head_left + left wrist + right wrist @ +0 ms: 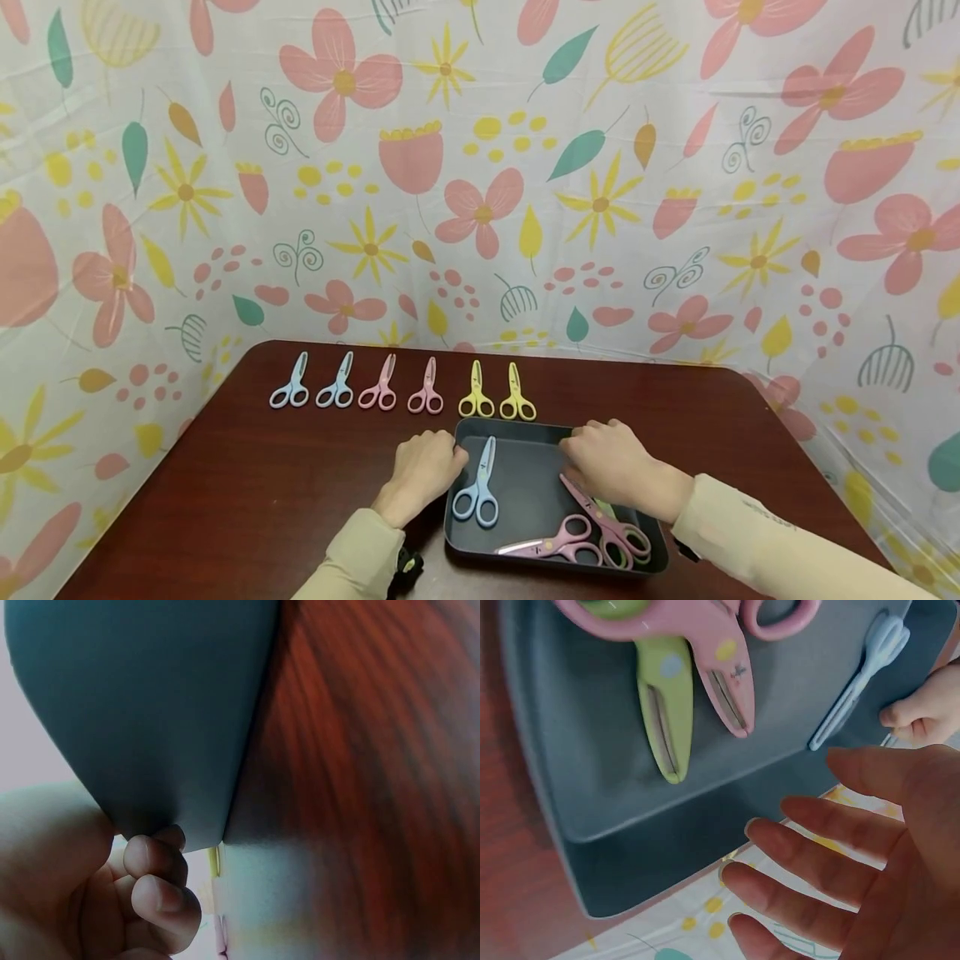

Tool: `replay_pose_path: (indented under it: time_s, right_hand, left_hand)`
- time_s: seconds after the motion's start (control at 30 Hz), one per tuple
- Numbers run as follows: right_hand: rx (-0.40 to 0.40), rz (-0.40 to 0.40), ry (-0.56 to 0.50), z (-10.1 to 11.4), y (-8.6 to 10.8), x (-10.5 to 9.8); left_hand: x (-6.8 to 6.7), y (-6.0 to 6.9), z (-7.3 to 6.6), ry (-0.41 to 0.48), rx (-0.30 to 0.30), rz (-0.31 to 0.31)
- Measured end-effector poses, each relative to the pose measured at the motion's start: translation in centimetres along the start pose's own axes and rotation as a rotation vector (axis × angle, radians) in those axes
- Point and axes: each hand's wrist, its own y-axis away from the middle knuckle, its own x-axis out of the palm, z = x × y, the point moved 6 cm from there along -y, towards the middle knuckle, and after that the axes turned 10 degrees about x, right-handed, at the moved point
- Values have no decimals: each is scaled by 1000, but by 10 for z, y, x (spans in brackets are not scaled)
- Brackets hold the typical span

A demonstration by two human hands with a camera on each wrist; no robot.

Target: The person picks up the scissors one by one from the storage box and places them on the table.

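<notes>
A dark grey tray (525, 471) stands on the table, and my left hand (423, 467) holds its left rim. Curled fingers press against the tray's outer wall (150, 712) in the left wrist view. Over the tray's right part hovers my right hand (611, 458), fingers spread and relaxed, with nothing in them in the right wrist view. Inside lie blue scissors (478, 487) at the left and pink scissors (555, 543) at the front. Another pink pair (611, 525) overlaps green scissors (666, 712) on the right, under my right hand.
Along the back of the brown table (300, 492) several scissors lie in a row: two blue pairs (337, 385), two pink pairs (427, 387), two yellow pairs (515, 392). A flower-patterned curtain (480, 167) hangs behind the table.
</notes>
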Motion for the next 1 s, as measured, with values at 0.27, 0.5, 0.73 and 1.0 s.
replay_pose_path:
  time_s: [0.27, 0.5, 0.73, 1.0]
  right_hand:
    - [-40, 41, -84, -3, 33, 1]
    - [-56, 87, -185, -5, 51, 11]
    - [-64, 94, -152, -5, 64, 21]
    - [-25, 131, -140, -12, 78, 23]
  left_hand:
    - [-1, -1, 0, -7, -5, 5]
    - [-4, 0, 0, -21, -19, 3]
    - [-2, -1, 0, -8, -16, 4]
    - [0, 0, 0, -5, -14, 6]
